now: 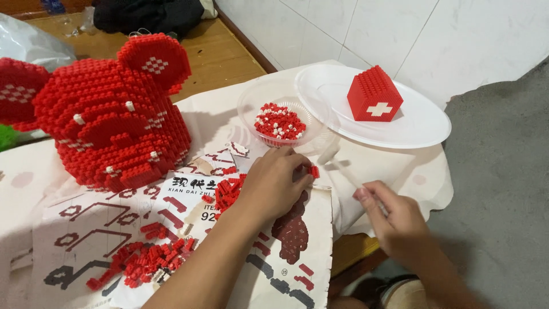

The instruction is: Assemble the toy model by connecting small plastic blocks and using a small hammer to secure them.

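My left hand (273,183) rests on a printed instruction sheet (103,229), its fingers pinching a small red brick piece (313,170) beside a cluster of red bricks (227,191). My right hand (394,217) hovers off the table's right edge, closed on a translucent white stick-like tool (340,163) that points toward the left hand. A large red brick-built head with round ears (108,114) stands at the left.
A clear bowl (251,103) holds red and white bricks. A white plate (423,126) carries a red brick cube with a white cross (374,94). Loose red bricks (143,260) lie on the sheet. White tiled wall behind, grey floor at right.
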